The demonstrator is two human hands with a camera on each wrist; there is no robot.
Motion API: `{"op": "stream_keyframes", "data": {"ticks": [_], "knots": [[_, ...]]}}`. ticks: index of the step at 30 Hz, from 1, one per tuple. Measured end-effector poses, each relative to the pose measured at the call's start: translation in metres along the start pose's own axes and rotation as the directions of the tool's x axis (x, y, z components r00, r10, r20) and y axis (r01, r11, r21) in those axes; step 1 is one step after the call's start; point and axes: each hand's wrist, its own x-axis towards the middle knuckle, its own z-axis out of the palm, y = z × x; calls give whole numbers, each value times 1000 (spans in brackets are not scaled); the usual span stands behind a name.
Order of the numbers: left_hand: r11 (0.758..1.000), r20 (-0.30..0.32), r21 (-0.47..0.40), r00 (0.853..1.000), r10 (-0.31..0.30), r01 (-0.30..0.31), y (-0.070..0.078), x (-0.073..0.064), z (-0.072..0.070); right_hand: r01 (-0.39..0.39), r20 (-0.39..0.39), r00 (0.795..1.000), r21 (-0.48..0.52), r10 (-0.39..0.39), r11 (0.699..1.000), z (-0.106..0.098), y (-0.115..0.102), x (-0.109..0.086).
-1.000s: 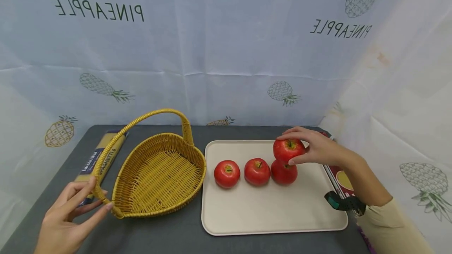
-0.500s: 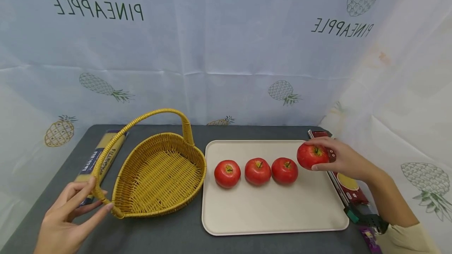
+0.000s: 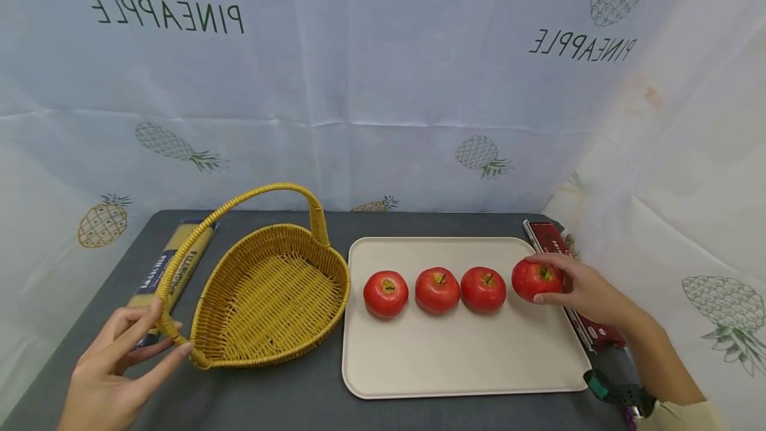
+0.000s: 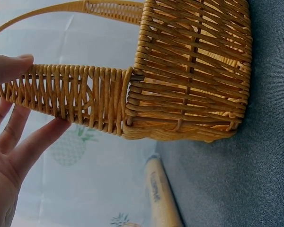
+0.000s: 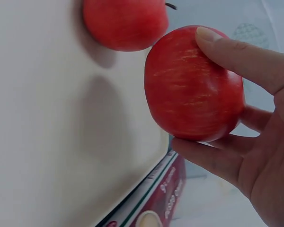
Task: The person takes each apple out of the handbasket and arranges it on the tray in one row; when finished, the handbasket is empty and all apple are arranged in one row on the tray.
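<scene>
My left hand (image 3: 116,368) pinches the lower end of the handle of a yellow-brown wicker basket (image 3: 206,311), which stands on the table with nothing inside. The left wrist view shows thumb and fingers on either side of the woven handle (image 4: 75,90). On the right, my right hand (image 3: 589,288) holds a red apple (image 3: 534,279) between thumb and fingers, over the right part of a cream tray (image 3: 461,364). In the right wrist view this apple (image 5: 194,85) hangs above the tray, its shadow beneath. Three more red apples (image 3: 385,294) sit in a row on the tray.
A spaghetti pack (image 3: 185,251) lies on the grey table (image 3: 287,404) left of the basket. Dark red packages (image 3: 546,237) lie along the tray's right edge, partly hidden by my right arm. A pineapple-print cloth (image 3: 383,72) hangs behind the table.
My right hand has carried its apple rightward from over the rightmost apple of the row, then lowered it slightly towards the tray. The left hand and basket stay put.
</scene>
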Motion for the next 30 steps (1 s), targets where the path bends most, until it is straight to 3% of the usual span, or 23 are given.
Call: {"op": "stream_keyframes", "data": {"ticks": [10, 18, 25, 30], "knots": [[1000, -5, 3, 1000, 3, -3, -1, 1, 2, -36, 40, 999, -20, 37, 999, 12, 17, 4], [1000, -14, -2, 1000, 3, -3, 0, 1, 2, -47, 74, 996, 19, 45, 999, 18, 21, 6], [998, -15, 49, 999, -38, 39, 2, 3, 5, -59, 73, 996, 13, 58, 998, 18, 26, 5], [999, -70, 23, 997, 24, -23, -3, 1, 6, -60, 84, 995, 24, 57, 998, 21, 26, 8]]}}
